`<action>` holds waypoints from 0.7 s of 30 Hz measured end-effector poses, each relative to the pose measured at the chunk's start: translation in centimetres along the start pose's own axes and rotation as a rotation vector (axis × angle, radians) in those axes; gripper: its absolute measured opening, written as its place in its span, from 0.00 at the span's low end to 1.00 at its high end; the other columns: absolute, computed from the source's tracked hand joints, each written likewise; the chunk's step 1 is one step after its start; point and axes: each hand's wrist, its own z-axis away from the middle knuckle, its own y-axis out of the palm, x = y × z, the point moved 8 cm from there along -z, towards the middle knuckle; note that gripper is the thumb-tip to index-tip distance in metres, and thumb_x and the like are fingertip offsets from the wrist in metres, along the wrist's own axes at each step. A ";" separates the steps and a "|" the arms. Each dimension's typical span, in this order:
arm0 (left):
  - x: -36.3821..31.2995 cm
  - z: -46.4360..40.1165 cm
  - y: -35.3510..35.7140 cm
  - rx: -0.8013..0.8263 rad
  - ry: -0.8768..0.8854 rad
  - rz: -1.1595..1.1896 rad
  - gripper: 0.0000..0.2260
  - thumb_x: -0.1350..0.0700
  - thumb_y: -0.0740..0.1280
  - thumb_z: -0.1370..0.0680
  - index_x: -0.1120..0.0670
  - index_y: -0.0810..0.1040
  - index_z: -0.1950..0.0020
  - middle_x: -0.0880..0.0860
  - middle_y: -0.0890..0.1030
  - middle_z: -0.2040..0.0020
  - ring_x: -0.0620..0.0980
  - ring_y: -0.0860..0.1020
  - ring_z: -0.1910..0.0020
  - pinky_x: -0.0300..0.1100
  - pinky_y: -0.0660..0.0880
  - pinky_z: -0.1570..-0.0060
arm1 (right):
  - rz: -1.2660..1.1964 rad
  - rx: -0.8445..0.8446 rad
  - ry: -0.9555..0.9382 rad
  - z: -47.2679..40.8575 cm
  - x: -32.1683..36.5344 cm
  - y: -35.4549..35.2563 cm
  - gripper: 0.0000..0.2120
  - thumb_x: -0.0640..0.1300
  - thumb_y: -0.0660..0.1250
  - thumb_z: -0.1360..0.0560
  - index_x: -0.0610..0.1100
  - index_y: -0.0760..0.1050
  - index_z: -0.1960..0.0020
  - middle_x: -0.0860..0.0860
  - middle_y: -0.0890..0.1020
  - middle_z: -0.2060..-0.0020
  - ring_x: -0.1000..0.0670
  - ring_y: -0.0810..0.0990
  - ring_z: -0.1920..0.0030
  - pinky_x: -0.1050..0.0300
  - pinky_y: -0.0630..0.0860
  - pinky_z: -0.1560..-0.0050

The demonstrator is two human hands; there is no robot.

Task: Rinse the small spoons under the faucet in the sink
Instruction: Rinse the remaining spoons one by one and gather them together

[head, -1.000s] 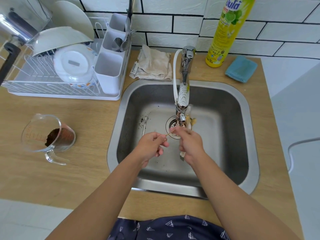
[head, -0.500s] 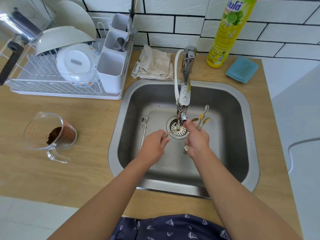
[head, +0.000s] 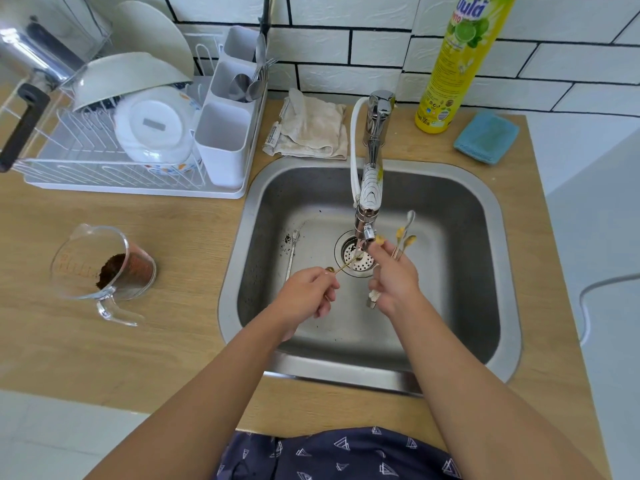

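Note:
Over the steel sink (head: 498, 258), my right hand (head: 394, 282) grips a bunch of small spoons (head: 403, 237), their gold and silver bowls fanned upward just right of the faucet's spout (head: 367, 233). My left hand (head: 306, 292) pinches one end of a thin gold spoon (head: 348, 263) that slants up toward the right hand's fingers, above the drain (head: 356, 259). Another small silver spoon (head: 292, 251) lies on the sink floor to the left, beside dark specks. Whether water runs I cannot tell.
A white dish rack (head: 121, 181) with bowls and a cutlery holder stands at the left. A glass measuring cup (head: 100, 268) with brown grounds sits on the wooden counter. Behind the sink lie a folded cloth (head: 311, 129), a yellow dish soap bottle (head: 453, 71) and a blue sponge (head: 486, 136).
My right hand has lifted toward the spout, bringing the bunch of spoons up so their bowls show beside the faucet. The left hand keeps its hold on the thin spoon.

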 end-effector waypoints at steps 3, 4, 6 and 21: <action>1.3 0.4 -0.4 0.064 -0.125 0.095 0.10 0.59 0.59 0.20 0.60 0.78 0.54 0.53 0.76 0.67 0.47 0.71 0.75 0.38 0.64 0.76 | 0.217 0.077 -0.048 -0.1 -0.3 0.3 0.10 0.42 0.77 0.25 0.52 0.80 0.46 0.59 0.76 0.74 0.57 0.61 0.78 0.63 0.59 0.79; 1.8 0.6 -0.7 0.059 -0.152 0.048 0.10 0.59 0.59 0.20 0.60 0.78 0.53 0.53 0.76 0.66 0.47 0.71 0.75 0.38 0.64 0.75 | 0.275 0.085 -0.083 0.1 -0.4 0.5 0.08 0.43 0.77 0.25 0.51 0.80 0.50 0.59 0.74 0.74 0.59 0.63 0.78 0.63 0.61 0.78; 2.5 0.7 -1.6 0.018 -0.179 -0.054 0.12 0.55 0.59 0.18 0.61 0.78 0.52 0.53 0.75 0.66 0.46 0.71 0.75 0.39 0.65 0.75 | 0.324 0.067 -0.165 0.1 -0.4 0.8 0.04 0.45 0.75 0.24 0.46 0.82 0.52 0.58 0.78 0.72 0.60 0.69 0.77 0.64 0.65 0.72; 4.5 1.6 -1.7 -0.033 -0.424 0.409 0.12 0.54 0.58 0.15 0.55 0.68 0.57 0.48 0.62 0.73 0.44 0.60 0.78 0.36 0.56 0.77 | 0.269 0.234 -0.110 0.6 -1.9 2.9 0.13 0.52 0.61 0.15 0.46 0.80 0.41 0.52 0.89 0.50 0.57 0.65 0.78 0.62 0.63 0.71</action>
